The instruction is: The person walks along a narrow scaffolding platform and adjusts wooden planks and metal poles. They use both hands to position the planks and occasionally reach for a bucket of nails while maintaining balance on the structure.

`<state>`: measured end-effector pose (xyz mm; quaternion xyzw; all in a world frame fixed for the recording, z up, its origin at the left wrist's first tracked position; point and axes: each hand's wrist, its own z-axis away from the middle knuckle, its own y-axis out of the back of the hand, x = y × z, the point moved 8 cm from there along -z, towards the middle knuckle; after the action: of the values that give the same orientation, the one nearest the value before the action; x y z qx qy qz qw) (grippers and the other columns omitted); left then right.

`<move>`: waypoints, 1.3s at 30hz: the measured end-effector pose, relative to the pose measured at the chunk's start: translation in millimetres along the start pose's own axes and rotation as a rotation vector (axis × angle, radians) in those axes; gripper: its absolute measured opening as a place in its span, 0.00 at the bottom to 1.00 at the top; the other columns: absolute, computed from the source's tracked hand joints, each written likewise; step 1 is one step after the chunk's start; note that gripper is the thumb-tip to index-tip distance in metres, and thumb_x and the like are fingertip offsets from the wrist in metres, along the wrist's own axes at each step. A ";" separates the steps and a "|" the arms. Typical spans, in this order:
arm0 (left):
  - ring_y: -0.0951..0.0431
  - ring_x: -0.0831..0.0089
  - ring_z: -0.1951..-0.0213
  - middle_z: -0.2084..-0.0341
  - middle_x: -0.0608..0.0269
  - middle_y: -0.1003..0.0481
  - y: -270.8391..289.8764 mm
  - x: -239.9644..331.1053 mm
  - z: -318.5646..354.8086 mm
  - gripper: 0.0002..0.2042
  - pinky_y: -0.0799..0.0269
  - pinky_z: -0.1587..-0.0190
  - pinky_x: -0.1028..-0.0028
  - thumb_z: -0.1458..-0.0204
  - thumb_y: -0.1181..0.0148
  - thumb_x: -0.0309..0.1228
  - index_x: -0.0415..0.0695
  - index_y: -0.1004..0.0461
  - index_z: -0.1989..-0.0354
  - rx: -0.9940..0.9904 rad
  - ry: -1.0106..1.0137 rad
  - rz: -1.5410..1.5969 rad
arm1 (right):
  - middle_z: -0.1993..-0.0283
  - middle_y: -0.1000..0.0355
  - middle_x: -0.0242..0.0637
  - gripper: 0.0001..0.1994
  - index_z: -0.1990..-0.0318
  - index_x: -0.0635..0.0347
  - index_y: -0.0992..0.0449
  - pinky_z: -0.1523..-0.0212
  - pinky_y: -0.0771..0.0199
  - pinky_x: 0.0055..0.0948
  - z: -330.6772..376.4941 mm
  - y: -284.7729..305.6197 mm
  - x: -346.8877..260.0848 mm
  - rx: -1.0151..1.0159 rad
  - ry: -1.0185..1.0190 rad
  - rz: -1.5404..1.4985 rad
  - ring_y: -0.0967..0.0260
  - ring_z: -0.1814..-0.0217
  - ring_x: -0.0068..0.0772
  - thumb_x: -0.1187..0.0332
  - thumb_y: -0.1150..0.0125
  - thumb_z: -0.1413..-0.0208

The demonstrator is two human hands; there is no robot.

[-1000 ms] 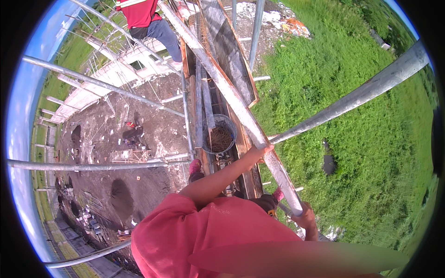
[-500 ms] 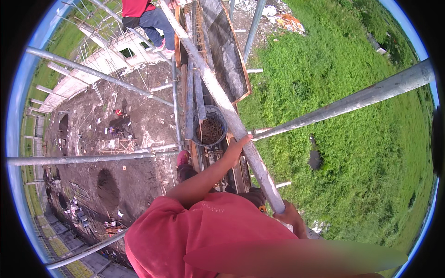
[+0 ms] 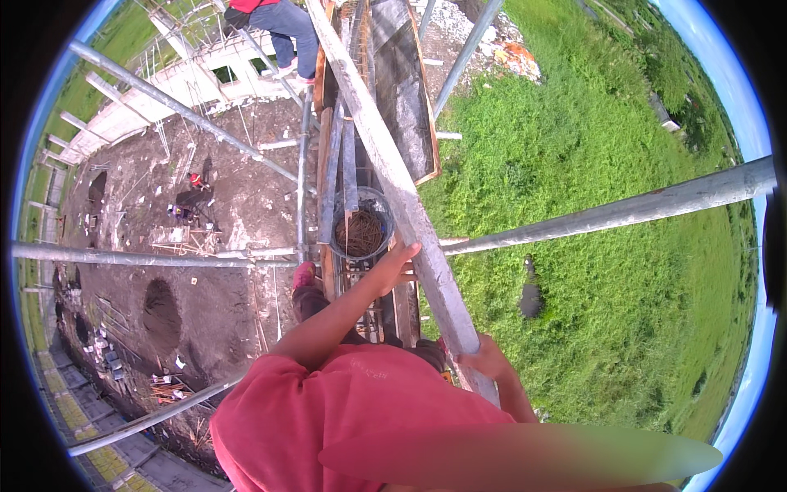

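Slanting away to upper left, long pale beam (image 3: 398, 176), fingers (image 3: 472, 359) gripping it

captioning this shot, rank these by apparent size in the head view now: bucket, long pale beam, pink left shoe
1. Long pale beam, clearly largest
2. Bucket
3. Pink left shoe

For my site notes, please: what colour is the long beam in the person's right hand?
The long beam is pale greyish white, best seen in the head view.
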<state>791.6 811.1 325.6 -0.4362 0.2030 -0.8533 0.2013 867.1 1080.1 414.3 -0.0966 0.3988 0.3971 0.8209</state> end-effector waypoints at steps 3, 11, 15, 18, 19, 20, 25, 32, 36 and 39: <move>0.27 0.59 0.41 0.40 0.58 0.31 -8.7 -31.9 20.7 0.40 0.32 0.38 0.50 0.43 0.40 0.63 0.50 0.42 0.30 -0.080 0.091 0.033 | 0.52 0.20 0.45 0.30 0.44 0.69 0.24 0.46 0.25 0.37 -17.7 -8.4 -18.4 -0.016 0.000 0.003 0.23 0.51 0.36 0.63 0.26 0.55; 0.35 0.50 0.33 0.30 0.48 0.43 -33.5 -106.1 78.5 0.42 0.37 0.31 0.52 0.39 0.41 0.59 0.43 0.49 0.27 -0.405 0.410 0.024 | 0.56 0.20 0.46 0.27 0.48 0.69 0.23 0.52 0.22 0.36 -87.1 -28.0 -61.2 -0.006 0.004 -0.039 0.21 0.55 0.37 0.61 0.28 0.55; 0.28 0.57 0.39 0.36 0.54 0.34 -45.7 -101.1 96.3 0.38 0.33 0.34 0.51 0.40 0.35 0.51 0.44 0.46 0.31 -0.362 0.437 0.135 | 0.56 0.21 0.49 0.29 0.48 0.73 0.24 0.53 0.22 0.37 -124.5 -36.0 -90.2 -0.010 0.030 -0.090 0.21 0.56 0.39 0.60 0.28 0.55; 0.29 0.58 0.38 0.37 0.55 0.34 -54.8 -79.3 103.2 0.39 0.32 0.35 0.51 0.41 0.33 0.49 0.44 0.48 0.31 -0.291 0.312 0.179 | 0.55 0.21 0.50 0.30 0.47 0.74 0.25 0.53 0.22 0.37 -143.5 -39.8 -109.3 0.000 0.032 -0.127 0.21 0.56 0.40 0.60 0.28 0.55; 0.29 0.59 0.38 0.38 0.55 0.34 -57.5 -70.3 103.4 0.39 0.31 0.36 0.51 0.42 0.32 0.48 0.44 0.48 0.31 -0.258 0.243 0.227 | 0.55 0.21 0.50 0.30 0.47 0.74 0.25 0.53 0.22 0.37 -149.2 -41.3 -116.0 0.002 0.045 -0.129 0.21 0.56 0.40 0.60 0.28 0.55; 0.28 0.60 0.39 0.39 0.55 0.33 -56.9 -67.4 103.1 0.38 0.30 0.37 0.54 0.42 0.31 0.44 0.43 0.48 0.31 -0.172 0.220 0.226 | 0.55 0.21 0.49 0.30 0.47 0.74 0.25 0.53 0.22 0.37 -154.4 -42.5 -122.2 0.006 0.058 -0.132 0.21 0.56 0.40 0.60 0.28 0.55; 0.25 0.67 0.47 0.47 0.55 0.31 -48.1 -54.0 101.4 0.37 0.25 0.44 0.63 0.46 0.28 0.34 0.37 0.46 0.35 0.193 -0.021 0.179 | 0.55 0.21 0.49 0.30 0.47 0.71 0.24 0.53 0.22 0.37 -177.4 -56.9 -146.5 -0.031 0.068 -0.177 0.22 0.56 0.38 0.60 0.27 0.56; 0.24 0.67 0.50 0.50 0.53 0.29 -18.4 -14.4 96.0 0.34 0.23 0.48 0.66 0.50 0.29 0.34 0.35 0.42 0.38 0.381 -0.160 0.099 | 0.48 0.23 0.48 0.34 0.41 0.69 0.28 0.46 0.25 0.38 -198.6 -49.6 -179.4 0.013 0.216 -0.229 0.24 0.48 0.37 0.51 0.27 0.46; 0.24 0.67 0.51 0.51 0.53 0.28 -3.1 22.7 110.2 0.35 0.25 0.48 0.66 0.50 0.31 0.37 0.35 0.41 0.37 0.419 -0.260 0.090 | 0.43 0.27 0.56 0.32 0.40 0.69 0.31 0.43 0.26 0.39 -160.8 30.5 -149.4 0.468 0.380 -0.284 0.27 0.42 0.42 0.51 0.31 0.40; 0.24 0.67 0.51 0.51 0.54 0.27 19.8 60.9 127.2 0.34 0.27 0.47 0.66 0.49 0.35 0.38 0.35 0.39 0.37 0.436 -0.383 0.127 | 0.45 0.29 0.51 0.31 0.39 0.66 0.32 0.44 0.25 0.44 -81.1 124.7 -108.2 1.083 0.275 -0.085 0.30 0.44 0.40 0.50 0.32 0.39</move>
<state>867.2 741.1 423.9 -0.5221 0.0000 -0.7647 0.3777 689.7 1062.3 459.4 0.2721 0.6452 0.0858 0.7088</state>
